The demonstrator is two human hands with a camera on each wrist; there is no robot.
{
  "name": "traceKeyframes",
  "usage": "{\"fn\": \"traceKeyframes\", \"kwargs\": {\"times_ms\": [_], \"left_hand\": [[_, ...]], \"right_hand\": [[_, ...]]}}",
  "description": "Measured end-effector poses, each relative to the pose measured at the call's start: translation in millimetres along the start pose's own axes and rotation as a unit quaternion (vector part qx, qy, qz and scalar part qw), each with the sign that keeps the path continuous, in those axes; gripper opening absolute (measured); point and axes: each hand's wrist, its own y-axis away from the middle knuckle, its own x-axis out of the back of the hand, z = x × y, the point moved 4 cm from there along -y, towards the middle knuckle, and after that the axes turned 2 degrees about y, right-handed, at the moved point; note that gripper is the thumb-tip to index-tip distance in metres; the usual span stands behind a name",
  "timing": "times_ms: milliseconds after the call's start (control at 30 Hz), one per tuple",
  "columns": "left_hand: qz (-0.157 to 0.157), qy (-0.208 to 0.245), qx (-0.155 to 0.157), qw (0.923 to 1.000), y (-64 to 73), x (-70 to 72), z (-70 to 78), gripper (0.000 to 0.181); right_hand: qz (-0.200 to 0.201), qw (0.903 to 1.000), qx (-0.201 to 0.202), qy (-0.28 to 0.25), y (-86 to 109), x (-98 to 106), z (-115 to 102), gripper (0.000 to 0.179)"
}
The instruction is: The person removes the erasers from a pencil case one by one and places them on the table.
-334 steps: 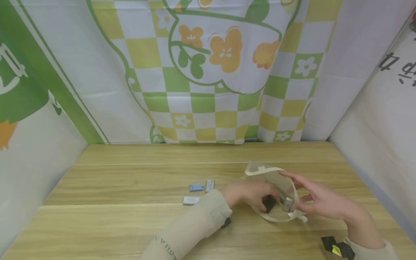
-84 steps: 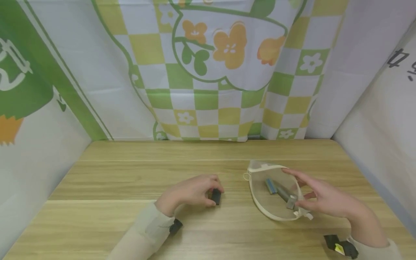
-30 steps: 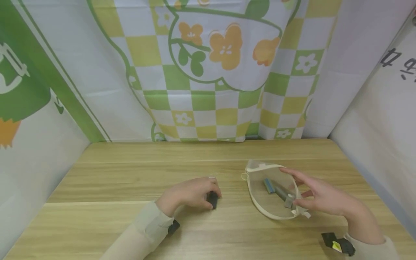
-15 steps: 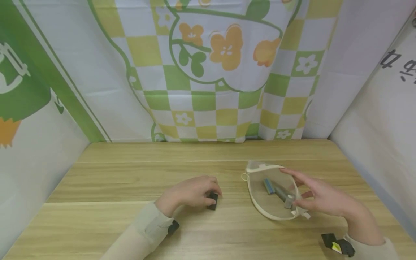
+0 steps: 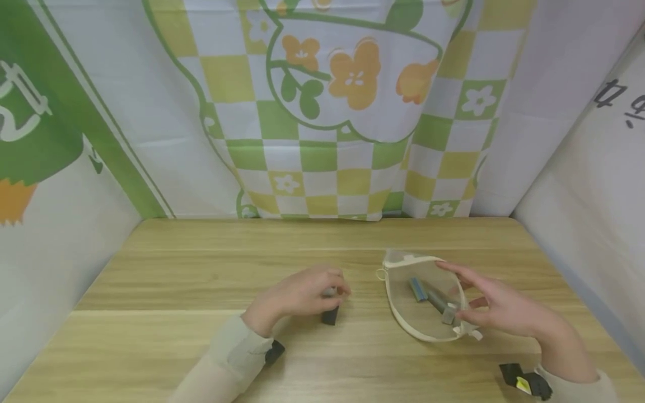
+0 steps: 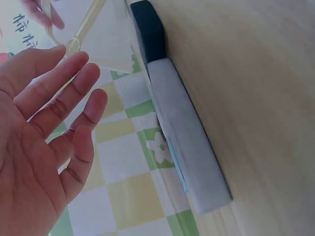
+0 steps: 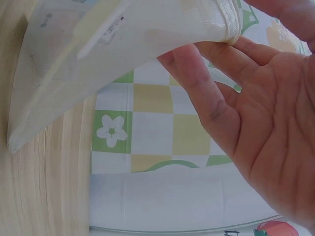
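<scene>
My left hand [image 5: 309,292] is just above the table, its fingers loosely bent and holding nothing. Below it lies a small black block [image 5: 330,317], touching a pale grey oblong block [image 6: 189,137] end to end in the left wrist view. The left hand hides most of the pale block from the head camera. My right hand [image 5: 504,305] holds the rim of an unzipped, see-through mesh pouch [image 5: 403,319], thumb and fingers spread along its edge. Inside the pouch are a blue-edged block [image 5: 417,289], a dark grey-green rod-like piece [image 5: 437,299] and a small light grey block [image 5: 449,314].
The wooden table [image 5: 201,268] reaches back to a checkered, flower-printed cloth [image 5: 317,157]. Printed white sheets stand at both sides. A ring pull [image 5: 381,274] hangs at the pouch's left edge. Black straps with a yellow tag [image 5: 523,384] sit by the right wrist.
The left hand has let go of the black block and risen slightly off it. Earlier, small blocks lay on the table while that hand reached into the pouch. The right hand stays at the rim.
</scene>
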Motion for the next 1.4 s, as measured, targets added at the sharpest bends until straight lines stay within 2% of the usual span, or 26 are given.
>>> {"fn": "traceKeyframes", "kwargs": {"times_ms": [200,467,700,867,1067,1400], "left_hand": [[0.015,-0.005,-0.016,0.9998,-3.9,-0.6,6.2,0.029],[0.032,-0.011,-0.016,0.9993,-8.0,-2.4,11.6,0.031],[0.061,-0.013,-0.049,0.9969,-13.7,-3.4,16.5,0.031],[0.059,-0.023,-0.069,0.9956,-18.8,-4.1,23.7,0.029],[0.057,-0.023,-0.093,0.9937,-26.8,-5.1,33.1,0.029],[0.064,-0.023,-0.107,0.9919,-38.1,-9.2,38.6,0.031]], "right_hand": [[-0.005,0.9999,-0.006,-0.008,1.2,-0.3,0.8,0.086],[-0.002,0.9999,0.004,-0.009,0.3,-0.6,0.3,0.086],[-0.007,0.9999,-0.003,-0.013,0.2,-0.3,0.5,0.087],[-0.009,0.9999,-0.010,-0.007,0.6,0.1,1.4,0.087],[0.003,1.0000,0.001,0.008,-0.1,-0.5,1.4,0.086],[0.000,1.0000,0.006,0.006,-1.5,-1.1,1.3,0.087]]}}
